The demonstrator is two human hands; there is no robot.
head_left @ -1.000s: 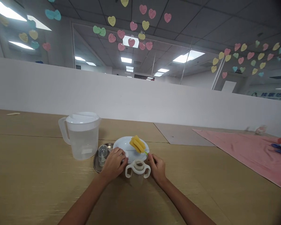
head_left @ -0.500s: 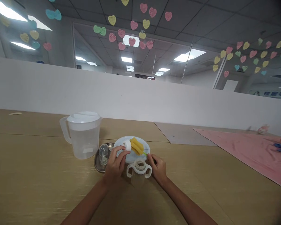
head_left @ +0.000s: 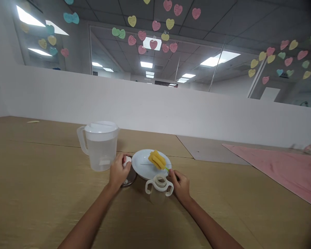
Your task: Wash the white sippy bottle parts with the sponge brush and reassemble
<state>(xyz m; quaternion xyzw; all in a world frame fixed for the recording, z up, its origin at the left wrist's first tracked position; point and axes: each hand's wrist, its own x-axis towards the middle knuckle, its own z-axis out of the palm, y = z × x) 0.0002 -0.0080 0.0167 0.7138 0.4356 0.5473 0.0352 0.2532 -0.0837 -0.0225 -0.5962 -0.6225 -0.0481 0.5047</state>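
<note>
My left hand (head_left: 118,172) grips a small white cap (head_left: 126,160) and hovers over a round metal tray (head_left: 131,178), hiding most of it. My right hand (head_left: 180,182) rests on the table beside a white two-handled cup (head_left: 159,184) and pinches the green handle of a yellow sponge brush (head_left: 157,159). The brush head lies on a white plate (head_left: 143,166) just behind the cup. A clear lidded water jug (head_left: 100,145) stands left of my left hand.
A pink cloth (head_left: 282,169) covers the table at the right. A grey mat (head_left: 207,150) lies behind the plate to the right. A white partition wall (head_left: 155,107) runs along the far table edge.
My left hand lifted the white cap off the plate and carried it left, over the metal tray. The view has shifted slightly. My right hand stays by the cup.
</note>
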